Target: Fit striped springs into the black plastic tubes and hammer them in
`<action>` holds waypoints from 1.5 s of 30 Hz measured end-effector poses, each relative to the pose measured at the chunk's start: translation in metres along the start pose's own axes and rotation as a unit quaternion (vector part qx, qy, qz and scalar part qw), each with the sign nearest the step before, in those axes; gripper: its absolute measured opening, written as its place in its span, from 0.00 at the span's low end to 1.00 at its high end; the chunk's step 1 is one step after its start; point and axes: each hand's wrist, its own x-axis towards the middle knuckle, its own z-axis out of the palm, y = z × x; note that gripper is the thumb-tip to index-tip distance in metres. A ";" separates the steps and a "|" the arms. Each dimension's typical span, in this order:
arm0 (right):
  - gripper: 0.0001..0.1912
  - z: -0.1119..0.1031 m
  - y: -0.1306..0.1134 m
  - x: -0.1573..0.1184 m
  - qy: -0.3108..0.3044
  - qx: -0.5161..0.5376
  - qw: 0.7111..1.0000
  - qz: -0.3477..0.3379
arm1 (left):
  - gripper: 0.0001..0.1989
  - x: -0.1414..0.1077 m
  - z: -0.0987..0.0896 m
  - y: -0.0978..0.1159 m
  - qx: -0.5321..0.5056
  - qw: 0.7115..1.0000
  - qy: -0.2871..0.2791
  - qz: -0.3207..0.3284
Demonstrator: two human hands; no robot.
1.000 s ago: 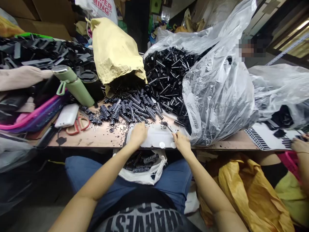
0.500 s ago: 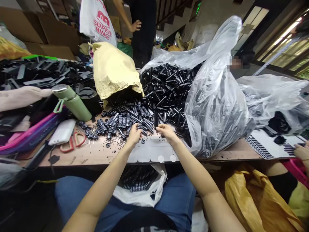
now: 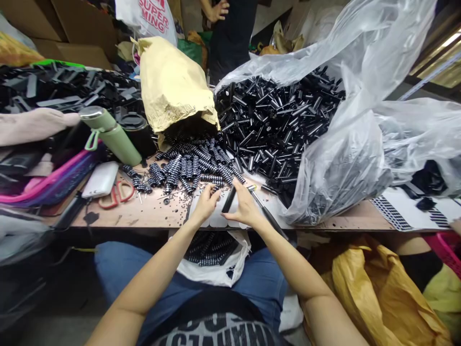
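My right hand [image 3: 247, 206] holds a short black tube [image 3: 229, 199] between thumb and fingers, tilted above a pale sheet on the bench. My left hand [image 3: 206, 205] is close to its left, fingers drawn together; what they hold, if anything, is too small to make out. Just beyond both hands lies a pile of black-and-white banded rods [image 3: 194, 166], spilling from a yellow sack [image 3: 176, 81]. A tool with a silver shaft and black handle [image 3: 272, 218] rests beside my right wrist. Tiny dark beads lie scattered left of my left hand.
A clear plastic bag [image 3: 345, 158] spreads around a heap of black tubes [image 3: 266, 120]. On the left are a green flask [image 3: 113, 137], red-handled scissors [image 3: 117, 193] and a white box-shaped device [image 3: 101, 179]. An open white bag [image 3: 216, 275] of banded rods sits at my lap.
The view has tilted down and shifted. The black tube, upright in my right hand before, now leans, with that hand more open around it. The plastic bag sits wider, showing more tubes; the silver-shafted tool now shows.
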 end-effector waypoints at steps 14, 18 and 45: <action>0.56 0.007 0.016 -0.049 -0.079 -0.106 0.972 0.194 | 0.11 -0.043 -0.045 -0.043 0.241 0.932 0.059 0.265; 0.57 0.002 0.008 -0.042 -0.109 -0.123 0.964 0.211 | 0.16 -0.009 -0.013 -0.032 0.113 0.972 -0.015 0.205; 0.57 -0.008 -0.029 -0.009 -0.020 0.122 0.981 -0.148 | 0.15 -0.029 0.016 0.031 -0.289 0.948 -0.016 -0.134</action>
